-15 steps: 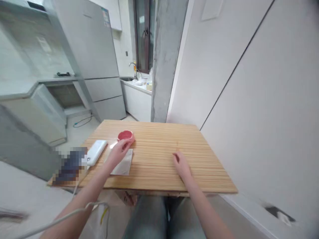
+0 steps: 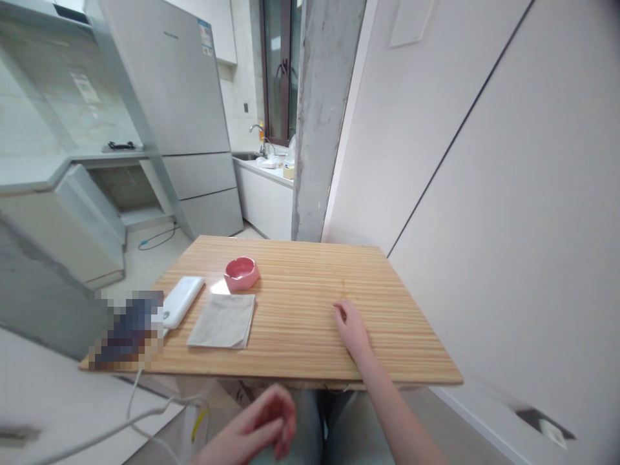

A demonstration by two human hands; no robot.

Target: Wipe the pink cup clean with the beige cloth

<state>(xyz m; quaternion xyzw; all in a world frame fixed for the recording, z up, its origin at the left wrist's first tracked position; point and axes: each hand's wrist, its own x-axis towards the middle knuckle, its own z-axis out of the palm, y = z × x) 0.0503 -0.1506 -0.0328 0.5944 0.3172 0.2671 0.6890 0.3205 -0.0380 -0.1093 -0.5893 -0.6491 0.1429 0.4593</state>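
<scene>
My right hand (image 2: 351,328) rests on the wooden table, its fingers loosely curled in with a small gap inside and nothing held. Below the front edge of the table, over my lap, is my left hand (image 2: 266,420). Its fingers are bent, the thumb stands apart from them, and nothing shows in between. A pink, faceted ashtray (image 2: 241,276) with notches in its rim sits on the left half of the table. Just in front of it lies a folded grey cloth (image 2: 223,323), flat on the wood.
The wooden table (image 2: 295,303) spans the middle. A white box-like device (image 2: 184,300) lies at its left, beside a blurred-out patch (image 2: 128,332). White cables (image 2: 140,416) hang at the lower left. A white wall (image 2: 508,213) rises along the right; a fridge (image 2: 169,97) stands behind.
My left hand has left the ashtray and drawn back toward me, below the table's edge. Ashtray and cloth are now uncovered. My right hand has stayed in place.
</scene>
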